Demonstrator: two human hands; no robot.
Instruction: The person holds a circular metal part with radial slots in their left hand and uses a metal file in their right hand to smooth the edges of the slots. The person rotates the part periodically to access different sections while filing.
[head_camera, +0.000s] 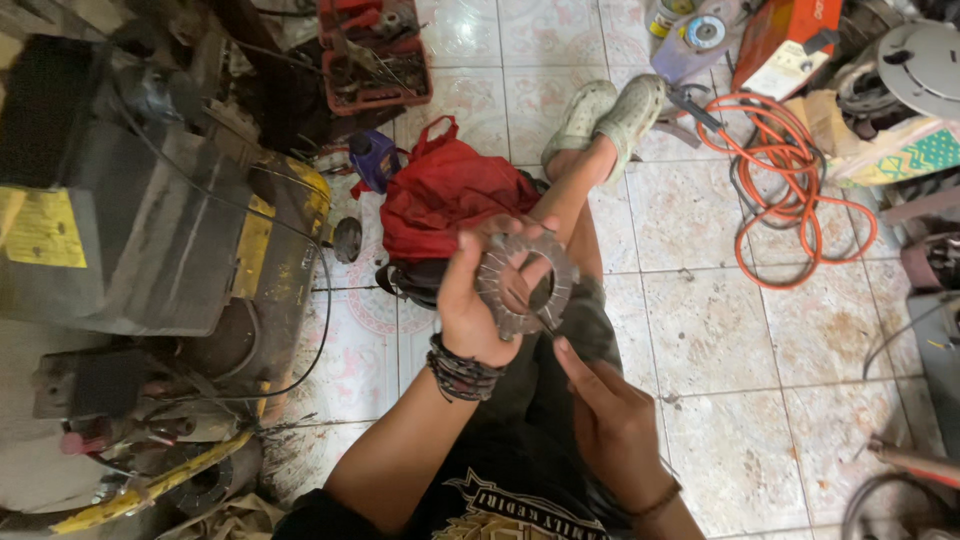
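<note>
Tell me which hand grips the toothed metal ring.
The left hand, the one with dark wrist bands, holds the ring; the right hand sits below it.

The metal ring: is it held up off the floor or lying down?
Held up. The left hand grips the metal ring by its edge above the lap; the right hand is just below it.

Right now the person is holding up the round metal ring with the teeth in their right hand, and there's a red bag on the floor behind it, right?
Not quite. The head view shows the metal ring held up in the left hand, not the right. The right hand sits lower, its fingers pointing up at the ring. The red bag does lie on the floor behind it.
</note>
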